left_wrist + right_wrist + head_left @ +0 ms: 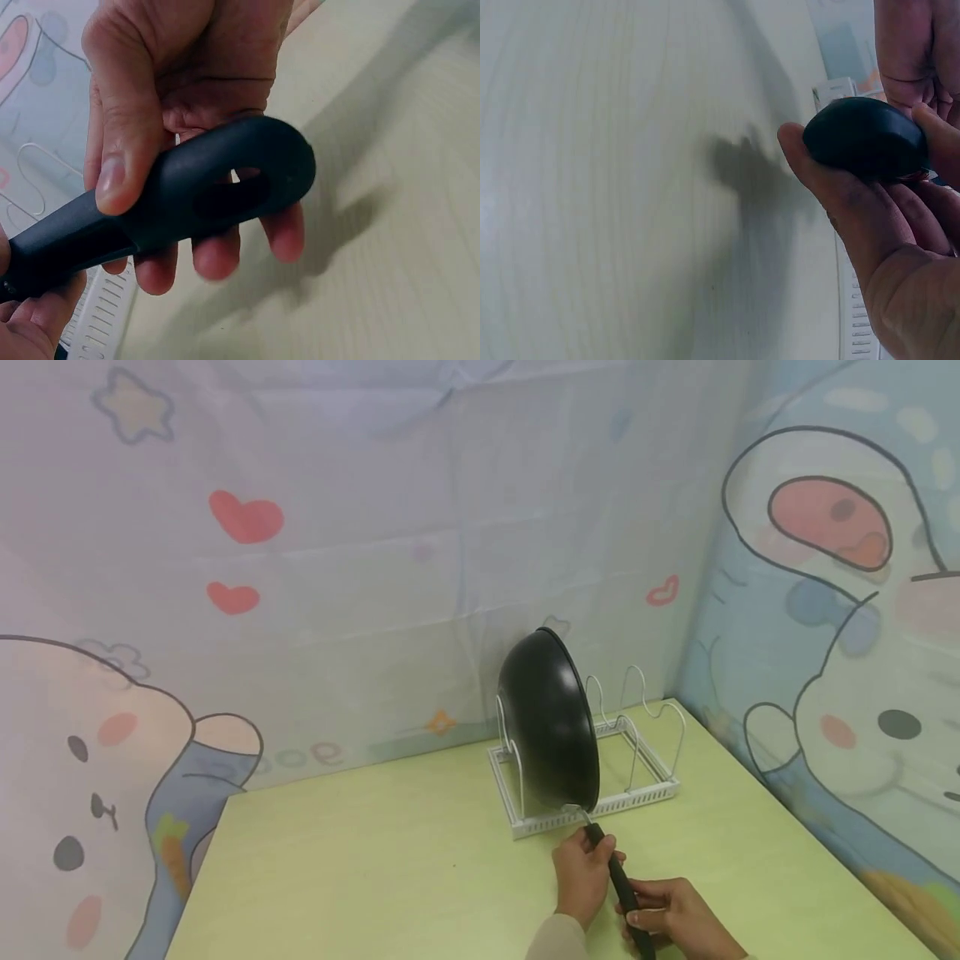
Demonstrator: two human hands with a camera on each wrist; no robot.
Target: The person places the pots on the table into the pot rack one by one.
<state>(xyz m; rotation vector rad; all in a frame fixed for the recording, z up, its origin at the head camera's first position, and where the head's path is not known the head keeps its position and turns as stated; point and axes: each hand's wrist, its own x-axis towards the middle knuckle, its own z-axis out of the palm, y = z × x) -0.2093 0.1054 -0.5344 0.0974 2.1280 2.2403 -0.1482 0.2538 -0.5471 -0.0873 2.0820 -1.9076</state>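
Observation:
A black wok (542, 718) stands on its side in a white wire rack (637, 796), its rounded outside facing left. From its lower edge the long black handle (621, 883) slants down toward me. My left hand (579, 877) grips the handle near the wok, with the thumb on top. Farther down, my right hand (681, 917) holds the handle near its end between thumb and fingers. In the left wrist view the handle's end (292, 172) has an oval hanging hole. The right wrist view shows the handle end-on, with fingers beneath it.
The rack's other wire dividers (660, 710) rise to the right of the wok. The rack stands on a pale yellow-green table (337, 860). Behind and beside it hangs a cartoon-printed cloth (360, 568), close to the table's back and right edges.

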